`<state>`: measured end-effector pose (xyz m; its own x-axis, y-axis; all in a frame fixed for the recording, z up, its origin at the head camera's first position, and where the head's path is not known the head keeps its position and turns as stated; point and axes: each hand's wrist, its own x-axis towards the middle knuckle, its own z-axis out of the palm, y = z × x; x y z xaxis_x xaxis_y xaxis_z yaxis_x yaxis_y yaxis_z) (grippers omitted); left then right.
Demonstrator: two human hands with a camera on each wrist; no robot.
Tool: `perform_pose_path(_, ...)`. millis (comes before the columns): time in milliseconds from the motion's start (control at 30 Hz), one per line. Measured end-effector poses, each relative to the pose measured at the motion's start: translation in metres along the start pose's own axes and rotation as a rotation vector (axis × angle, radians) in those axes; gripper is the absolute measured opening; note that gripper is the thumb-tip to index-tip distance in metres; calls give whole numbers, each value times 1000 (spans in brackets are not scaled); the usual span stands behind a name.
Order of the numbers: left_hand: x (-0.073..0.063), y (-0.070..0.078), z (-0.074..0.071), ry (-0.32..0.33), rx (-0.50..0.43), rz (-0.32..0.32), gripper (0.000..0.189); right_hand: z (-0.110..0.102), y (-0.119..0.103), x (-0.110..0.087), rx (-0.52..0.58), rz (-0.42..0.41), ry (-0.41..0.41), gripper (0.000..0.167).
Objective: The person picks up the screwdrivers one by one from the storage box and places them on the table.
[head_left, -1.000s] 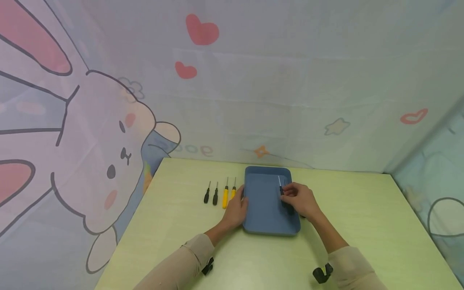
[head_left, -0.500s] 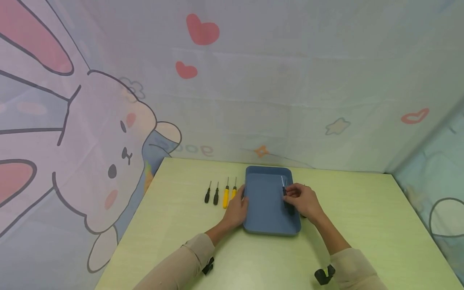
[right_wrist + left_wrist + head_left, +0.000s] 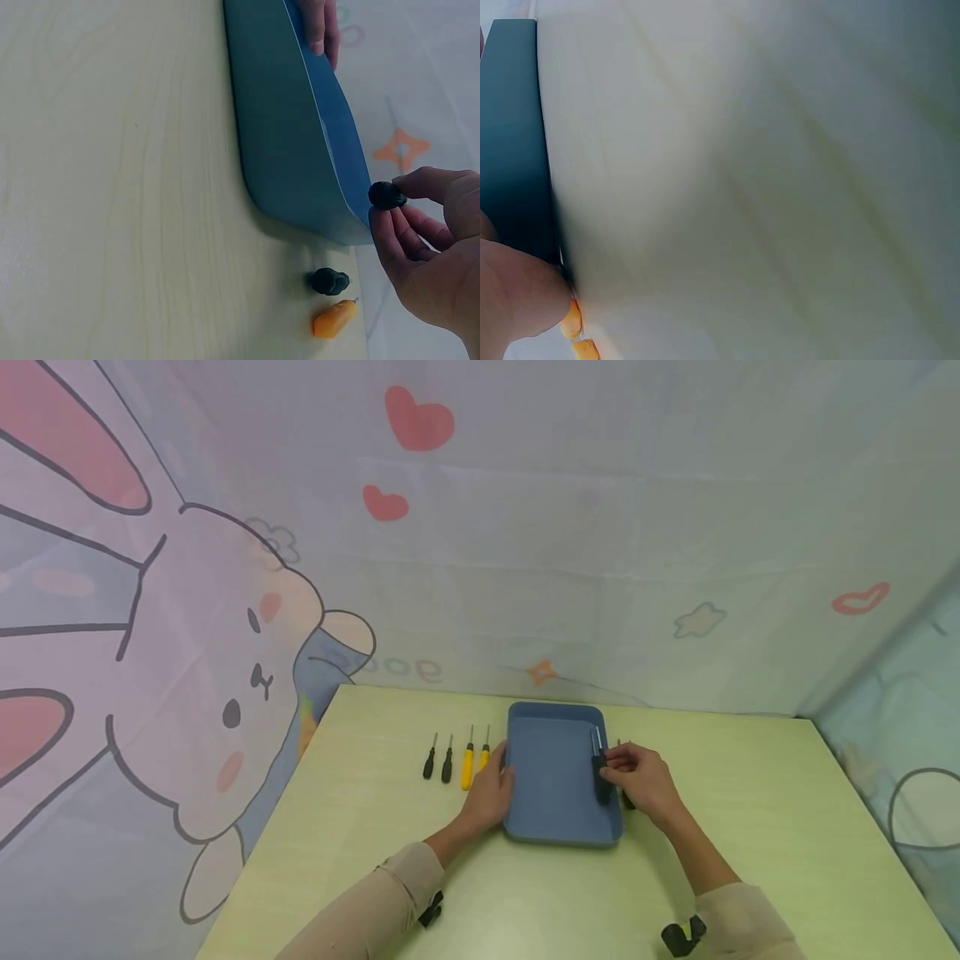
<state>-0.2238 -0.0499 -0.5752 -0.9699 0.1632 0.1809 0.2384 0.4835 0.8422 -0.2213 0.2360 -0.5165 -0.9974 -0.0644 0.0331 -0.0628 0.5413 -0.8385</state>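
The blue tray [image 3: 551, 827] stands on the table, with my left hand [image 3: 491, 789] gripping its left wall. In the right wrist view the tips of that hand reach over the rim. My right hand [image 3: 637, 777], over the tray's right side, pinches a black screwdriver [image 3: 597, 762] between thumb and fingers, shaft pointing away. Its round handle end shows in the right wrist view, close to the rim. A second black screwdriver [image 3: 602, 793] lies in the tray along the right wall, partly overlapped by the held one.
Left of the tray lie two black screwdrivers [image 3: 447, 772] and two yellow screwdrivers [image 3: 467, 770], one partly behind my left hand. Beyond the right wall are another black screwdriver [image 3: 330, 281] and a yellow-handled one [image 3: 335, 319]. A printed cloth [image 3: 480, 568] hangs behind the table.
My right hand has moved right with the screwdriver, from the tray's inner area to beside the screwdriver lying along the right wall. My left hand and the tray have stayed put.
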Motion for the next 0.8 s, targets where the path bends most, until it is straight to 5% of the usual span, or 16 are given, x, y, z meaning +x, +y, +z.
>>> perform_pose_path(800,-1,3,-1,-3,-12,-15,54,-21,17,-6,-22,66,33,34)
